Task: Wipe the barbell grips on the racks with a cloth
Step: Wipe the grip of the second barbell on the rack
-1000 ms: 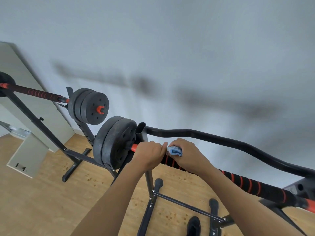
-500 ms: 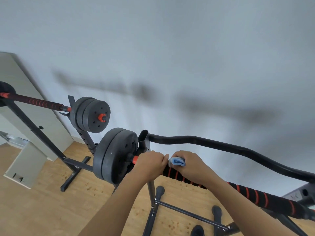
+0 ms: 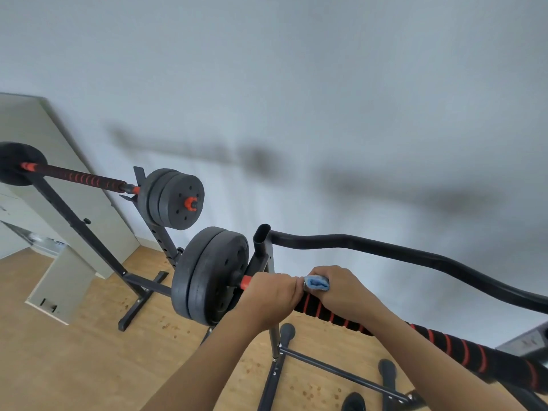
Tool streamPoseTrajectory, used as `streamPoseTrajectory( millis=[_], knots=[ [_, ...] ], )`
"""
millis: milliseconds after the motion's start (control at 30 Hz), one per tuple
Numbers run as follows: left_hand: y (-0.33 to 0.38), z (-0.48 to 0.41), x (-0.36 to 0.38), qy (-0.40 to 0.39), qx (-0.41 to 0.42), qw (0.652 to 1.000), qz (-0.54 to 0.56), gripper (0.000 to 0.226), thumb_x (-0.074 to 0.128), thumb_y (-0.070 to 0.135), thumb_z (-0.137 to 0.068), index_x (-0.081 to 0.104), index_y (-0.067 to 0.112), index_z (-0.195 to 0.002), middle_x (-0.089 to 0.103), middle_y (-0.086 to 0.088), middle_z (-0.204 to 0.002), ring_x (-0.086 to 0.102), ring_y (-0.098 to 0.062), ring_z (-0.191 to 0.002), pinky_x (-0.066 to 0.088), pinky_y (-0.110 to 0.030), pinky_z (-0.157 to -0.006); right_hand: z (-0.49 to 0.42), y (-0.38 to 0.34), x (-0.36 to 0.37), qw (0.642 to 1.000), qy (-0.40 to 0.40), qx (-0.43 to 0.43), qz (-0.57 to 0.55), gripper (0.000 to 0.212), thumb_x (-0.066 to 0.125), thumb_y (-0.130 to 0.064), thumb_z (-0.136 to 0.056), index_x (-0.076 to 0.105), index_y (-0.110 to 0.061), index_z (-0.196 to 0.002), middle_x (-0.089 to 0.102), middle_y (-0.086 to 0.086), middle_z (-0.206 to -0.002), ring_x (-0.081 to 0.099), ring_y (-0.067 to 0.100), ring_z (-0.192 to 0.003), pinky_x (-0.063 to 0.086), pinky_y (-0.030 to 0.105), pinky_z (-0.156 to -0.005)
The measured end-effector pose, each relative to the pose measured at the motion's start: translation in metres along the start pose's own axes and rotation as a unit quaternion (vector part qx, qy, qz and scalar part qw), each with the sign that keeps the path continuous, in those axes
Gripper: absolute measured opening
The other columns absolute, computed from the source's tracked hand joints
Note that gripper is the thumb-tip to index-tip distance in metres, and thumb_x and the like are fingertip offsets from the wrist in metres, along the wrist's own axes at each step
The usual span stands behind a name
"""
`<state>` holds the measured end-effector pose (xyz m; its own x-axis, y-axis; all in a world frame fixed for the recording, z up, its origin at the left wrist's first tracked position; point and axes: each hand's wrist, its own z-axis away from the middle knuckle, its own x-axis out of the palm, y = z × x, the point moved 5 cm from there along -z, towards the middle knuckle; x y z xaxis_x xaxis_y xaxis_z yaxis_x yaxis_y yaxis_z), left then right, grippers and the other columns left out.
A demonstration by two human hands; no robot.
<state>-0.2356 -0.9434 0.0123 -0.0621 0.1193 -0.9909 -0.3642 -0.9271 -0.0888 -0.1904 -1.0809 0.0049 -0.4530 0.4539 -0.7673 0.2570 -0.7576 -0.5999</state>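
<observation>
White wall (image 3: 296, 84) fills most of the frame, wood floor (image 3: 74, 366) lower left. Two racks: far rack (image 3: 89, 241) at left carries a second barbell (image 3: 86, 178) across the upper left, with weight plates (image 3: 175, 200); near rack (image 3: 267, 253) at centre carries the near barbell (image 3: 444, 344), running from centre to the lower right edge, its weight plates (image 3: 207, 277) at centre.

Left hand (image 3: 267, 298) is clenched round the near bar just inside the plates. Right hand (image 3: 341, 295) sits touching it, wrapped over the bar, pinching a blue cloth (image 3: 317, 283) against the top of the foam grip.

Judgement: wiping is at the near bar's left end only. The long striped stretch toward lower right looks not yet reached, and the far barbell's grip seems untouched. Early in the task; which parts are already clean cannot be told.
</observation>
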Motion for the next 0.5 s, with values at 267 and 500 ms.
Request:
streamPoseTrajectory(
  millis=[267, 500],
  knots=[
    [-0.008, -0.009, 0.013, -0.011, -0.032, 0.999, 0.036, 0.069, 0.005, 0.041, -0.099, 0.065, 0.008, -0.096, 0.064, -0.005, -0.079, 0.063, -0.024, -0.07, 0.059, -0.041, -0.073, 0.006, -0.003, -0.001, 0.995, -0.042, 0.062, -0.063, 0.027, 0.06, -0.042, -0.1, 0.062, -0.02, -0.085, 0.065, 0.003, -0.086, 0.058, 0.014, -0.077, 0.043, 0.019, -0.072],
    [-0.002, 0.006, 0.006, -0.01, 0.038, 0.998, -0.045, 0.022, 0.044, 0.017, -0.106, 0.056, 0.005, -0.119, 0.065, -0.008, -0.089, 0.063, -0.029, -0.075, 0.06, -0.042, -0.07, 0.006, 0.008, 0.005, 0.982, -0.08, 0.116, -0.123, 0.03, 0.067, -0.048, -0.093, 0.062, -0.019, -0.097, 0.066, 0.004, -0.097, 0.06, 0.016, -0.088, 0.044, 0.027, -0.08]
  ],
)
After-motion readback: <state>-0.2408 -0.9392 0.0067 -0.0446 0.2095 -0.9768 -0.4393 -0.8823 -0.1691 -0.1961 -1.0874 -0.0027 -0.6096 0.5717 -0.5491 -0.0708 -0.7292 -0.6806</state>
